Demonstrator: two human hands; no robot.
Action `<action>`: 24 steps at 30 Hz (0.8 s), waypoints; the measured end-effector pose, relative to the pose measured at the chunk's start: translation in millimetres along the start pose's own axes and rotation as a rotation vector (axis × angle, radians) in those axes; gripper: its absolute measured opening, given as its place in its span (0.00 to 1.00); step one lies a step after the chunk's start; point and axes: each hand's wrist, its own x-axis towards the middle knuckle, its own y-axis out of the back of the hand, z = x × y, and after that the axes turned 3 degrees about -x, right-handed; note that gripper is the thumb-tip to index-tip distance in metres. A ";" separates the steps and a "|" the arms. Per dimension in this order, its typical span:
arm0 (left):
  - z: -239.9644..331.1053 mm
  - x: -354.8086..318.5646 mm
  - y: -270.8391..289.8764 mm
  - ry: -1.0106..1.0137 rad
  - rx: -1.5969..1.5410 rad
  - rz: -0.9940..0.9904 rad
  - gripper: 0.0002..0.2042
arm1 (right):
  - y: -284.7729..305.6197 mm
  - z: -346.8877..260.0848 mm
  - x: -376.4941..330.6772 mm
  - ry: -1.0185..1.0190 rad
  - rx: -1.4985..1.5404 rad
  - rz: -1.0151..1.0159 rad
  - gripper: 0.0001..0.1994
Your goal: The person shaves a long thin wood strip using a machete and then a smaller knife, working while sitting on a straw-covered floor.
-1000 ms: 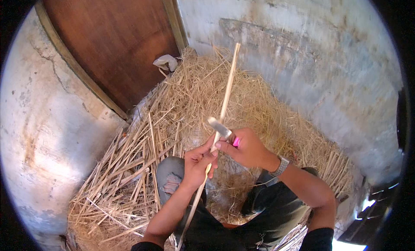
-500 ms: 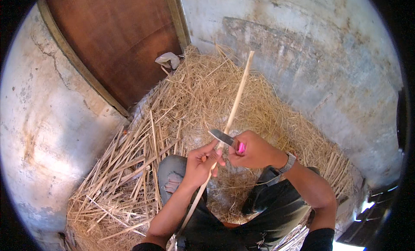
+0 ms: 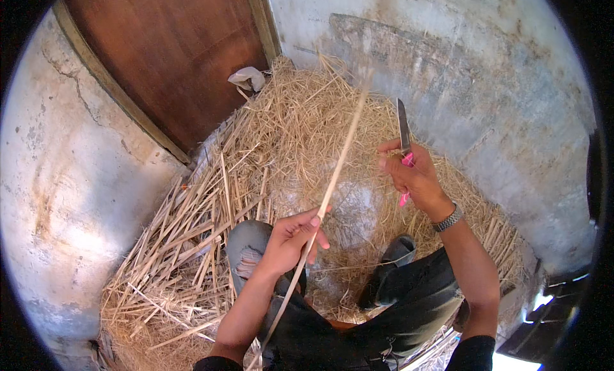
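Observation:
My left hand (image 3: 294, 242) is closed round a long pale strip of split bamboo (image 3: 338, 173), which slants from beside my left forearm up toward the far wall. The strip's far end is smeared by motion. Off to the right, my right hand (image 3: 412, 176) grips a knife (image 3: 403, 125) with a pink handle, its blade pointing up and away. Blade and strip are apart. A metal watch band circles my right wrist.
A heap of thin shavings (image 3: 313, 115) fills the corner ahead. Loose bamboo strips (image 3: 204, 243) lie in a pile to my left. A brown door (image 3: 173, 64) and stained walls (image 3: 486, 83) stand behind, with a whitish bag (image 3: 248, 78) by the door. My sandalled foot (image 3: 400, 251) rests below.
The knife has come off the strip and moved right and away with my right hand, its blade turning upward. My left hand keeps its hold on the strip, nearly in place.

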 end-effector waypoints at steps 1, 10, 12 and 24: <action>1.0 -1.2 -0.8 0.035 0.016 -0.070 0.19 | -0.8 -0.1 0.2 -0.036 0.050 0.037 0.15; 2.0 -3.6 7.3 0.230 0.031 -0.470 0.18 | -7.4 4.4 1.8 0.010 -0.189 0.120 0.13; -2.0 -2.9 6.7 0.249 0.039 -0.513 0.19 | -9.7 2.9 -2.1 0.001 -0.202 0.081 0.13; -6.8 -9.9 -19.5 -0.117 0.133 -0.149 0.23 | -59.6 -0.8 -36.6 0.253 -0.647 -0.238 0.17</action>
